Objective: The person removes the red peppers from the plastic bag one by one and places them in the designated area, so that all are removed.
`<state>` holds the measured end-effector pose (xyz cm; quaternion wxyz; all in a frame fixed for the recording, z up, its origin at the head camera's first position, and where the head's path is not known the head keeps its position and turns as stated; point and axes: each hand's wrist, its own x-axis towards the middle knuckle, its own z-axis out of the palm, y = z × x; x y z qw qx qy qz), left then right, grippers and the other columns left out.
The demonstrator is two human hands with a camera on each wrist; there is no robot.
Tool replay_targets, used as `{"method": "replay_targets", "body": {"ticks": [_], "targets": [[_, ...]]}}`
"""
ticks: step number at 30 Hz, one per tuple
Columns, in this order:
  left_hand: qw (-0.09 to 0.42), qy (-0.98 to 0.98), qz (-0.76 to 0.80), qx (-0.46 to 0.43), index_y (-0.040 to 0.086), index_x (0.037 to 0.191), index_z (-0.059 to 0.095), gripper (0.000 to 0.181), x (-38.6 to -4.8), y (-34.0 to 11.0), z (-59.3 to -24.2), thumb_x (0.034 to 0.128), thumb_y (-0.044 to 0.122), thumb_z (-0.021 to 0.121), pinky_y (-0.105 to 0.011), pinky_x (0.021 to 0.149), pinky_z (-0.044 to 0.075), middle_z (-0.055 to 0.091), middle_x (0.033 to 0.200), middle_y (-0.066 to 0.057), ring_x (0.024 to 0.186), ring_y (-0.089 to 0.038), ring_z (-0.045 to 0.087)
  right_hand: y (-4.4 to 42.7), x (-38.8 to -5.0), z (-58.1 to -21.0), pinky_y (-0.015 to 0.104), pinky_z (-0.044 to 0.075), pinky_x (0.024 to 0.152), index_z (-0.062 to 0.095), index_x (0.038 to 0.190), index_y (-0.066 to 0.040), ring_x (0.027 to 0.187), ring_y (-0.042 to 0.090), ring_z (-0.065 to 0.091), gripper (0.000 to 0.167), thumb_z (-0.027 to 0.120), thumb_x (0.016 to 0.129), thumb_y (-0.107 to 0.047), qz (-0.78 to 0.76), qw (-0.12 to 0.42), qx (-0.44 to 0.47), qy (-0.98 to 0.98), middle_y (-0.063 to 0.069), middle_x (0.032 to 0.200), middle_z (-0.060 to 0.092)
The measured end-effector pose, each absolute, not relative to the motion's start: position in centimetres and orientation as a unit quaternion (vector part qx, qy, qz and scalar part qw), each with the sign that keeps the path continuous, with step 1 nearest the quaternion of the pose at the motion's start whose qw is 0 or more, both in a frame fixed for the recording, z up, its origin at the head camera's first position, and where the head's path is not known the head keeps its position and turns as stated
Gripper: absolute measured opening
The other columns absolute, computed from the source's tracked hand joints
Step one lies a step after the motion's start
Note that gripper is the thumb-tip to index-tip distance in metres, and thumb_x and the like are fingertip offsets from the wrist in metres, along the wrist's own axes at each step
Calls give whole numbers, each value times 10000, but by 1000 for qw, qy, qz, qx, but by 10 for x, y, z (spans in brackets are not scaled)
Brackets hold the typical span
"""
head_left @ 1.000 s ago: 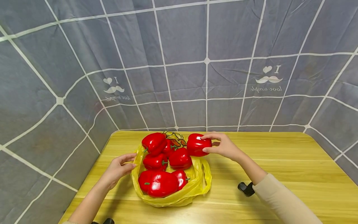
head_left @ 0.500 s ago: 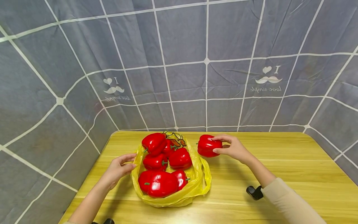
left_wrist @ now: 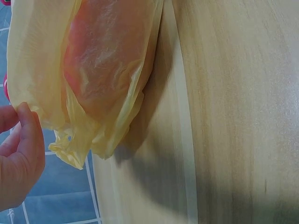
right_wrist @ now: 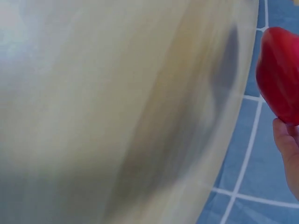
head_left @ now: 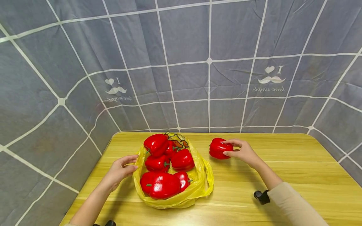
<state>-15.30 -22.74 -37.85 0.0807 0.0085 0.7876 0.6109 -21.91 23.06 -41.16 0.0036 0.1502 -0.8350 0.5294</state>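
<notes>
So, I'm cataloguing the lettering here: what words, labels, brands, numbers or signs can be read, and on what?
"I", mirrored, with a heart above a moustache: twice on the grey backdrop.
"love simple", mirrored: beneath each moustache, less clear on the left.
Yellow bag: printed picture, no readable words.
White mark, lower left of the left wrist view: too blurred.

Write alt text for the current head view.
A person's right hand holds a red bell pepper beside an open yellow bag of similar peppers, while the left hand pinches the bag's edge. Behind the wooden table hangs a gray cloth with white lines.
</notes>
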Motion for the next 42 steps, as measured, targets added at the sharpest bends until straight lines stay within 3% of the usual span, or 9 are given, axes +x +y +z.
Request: {"method": "replay_targets", "body": {"ticks": [12,21,28,42], "targets": [[82,785,614,12,-150,1318,385,494,-153,-229,-380,877,-21,564,-235,755,515,506,1191,-248,868,-85,591,234,-222,-434,281,516,734,640,1143,-6,1006,377,571,417,761,773,-158,521,17,125,-844,223,1196,576],[78,785,614,10,-150,1316,389,490,-152,-230,-380,876,-23,564,-237,761,515,513,1186,-244,870,-82,596,232,-226,-442,407,517,788,625,1158,-29,1041,414,541,443,753,780,-221,518,49,119,-846,214,1204,570],[78,784,615,9,-146,1318,388,489,-151,-231,-380,879,-21,564,-240,760,517,510,1184,-243,871,-83,597,232,-230,-444,509,440,911,608,1201,7,1163,407,442,459,742,797,-163,525,50,112,-842,250,1275,499],[80,779,623,3,-145,1320,389,491,-153,-228,-381,876,-32,564,-244,747,519,514,1174,-232,855,-74,594,229,-251,-449,515,415,940,597,1231,-1,1229,430,373,460,728,809,-131,508,52,88,-855,281,1334,439]]}}
